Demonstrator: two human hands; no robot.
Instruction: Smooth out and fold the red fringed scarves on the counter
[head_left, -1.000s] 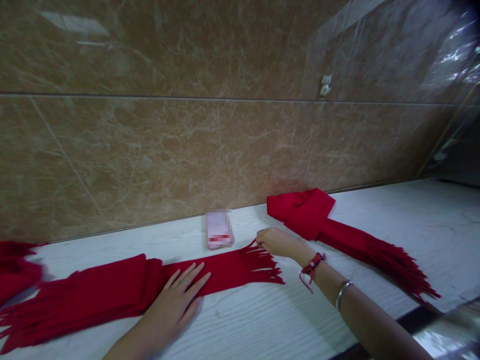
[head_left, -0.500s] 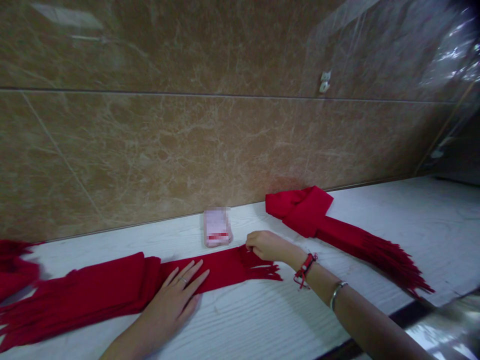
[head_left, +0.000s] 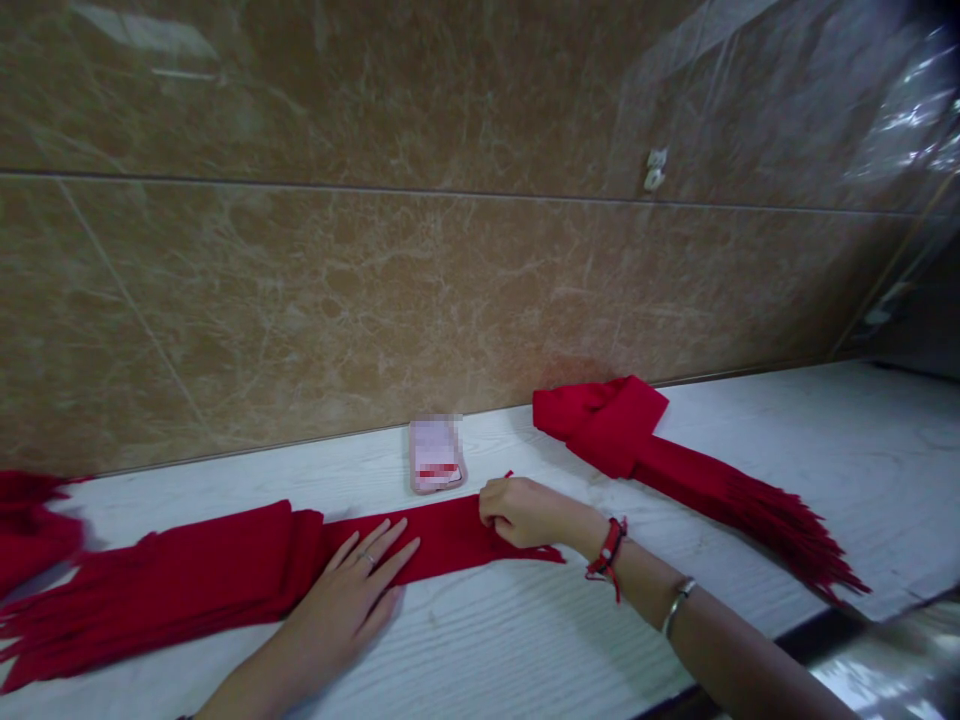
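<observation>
A red fringed scarf (head_left: 442, 543) lies stretched along the white surface, its left part folded in layers. My left hand (head_left: 352, 590), a ring on one finger, rests flat on it with the fingers spread. At the scarf's right end, my right hand (head_left: 517, 510) is closed with the fingers curled down on the fringe. The hand covers most of that fringe, though a few strands show past it. A red cord bracelet and a silver bangle circle the right wrist and forearm.
A phone-like pink item (head_left: 436, 455), its face blurred, lies behind the scarf. Another red scarf (head_left: 622, 430), looped over itself, lies to the right by the brown marbled wall (head_left: 360, 300). More red fabric (head_left: 34, 535) sits at the far left.
My right hand has shifted slightly left and down over the scarf's end, covering more of the fringe. My left hand has stayed in place.
</observation>
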